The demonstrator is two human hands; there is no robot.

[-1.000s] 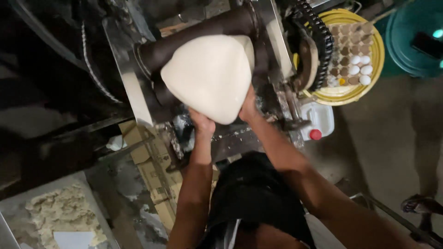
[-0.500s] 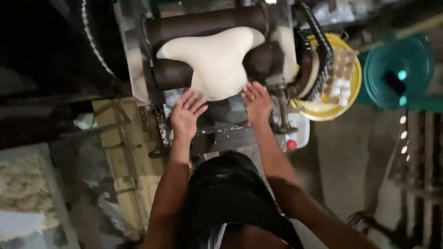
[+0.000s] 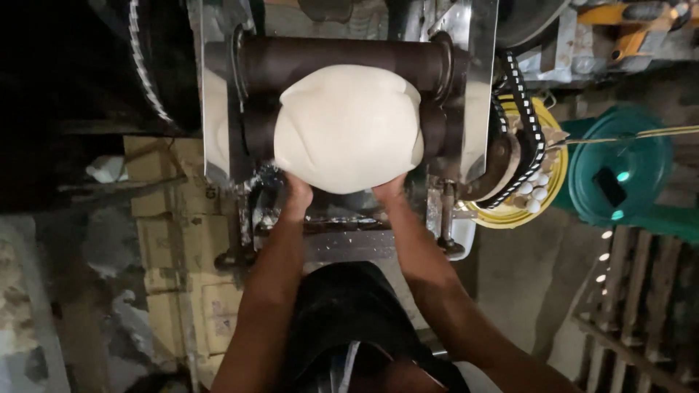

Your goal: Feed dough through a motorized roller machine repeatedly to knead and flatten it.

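Brown cardboard boxes (image 3: 171,240) stacked left of machine.

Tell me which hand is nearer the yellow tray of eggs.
Right. The right hand grips the lower right edge of the dough, on the side toward the yellow tray. The left hand holds the dough's lower left edge, farther from the tray.

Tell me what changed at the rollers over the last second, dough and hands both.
The pale dough sheet, draped sagging over the dark metal rollers half a second ago, is now gathered into a rounded mass against them. The left hand and right hand, then spread flat below the dough, now cup its lower edge. The chain drive and yellow tray of eggs are unchanged.
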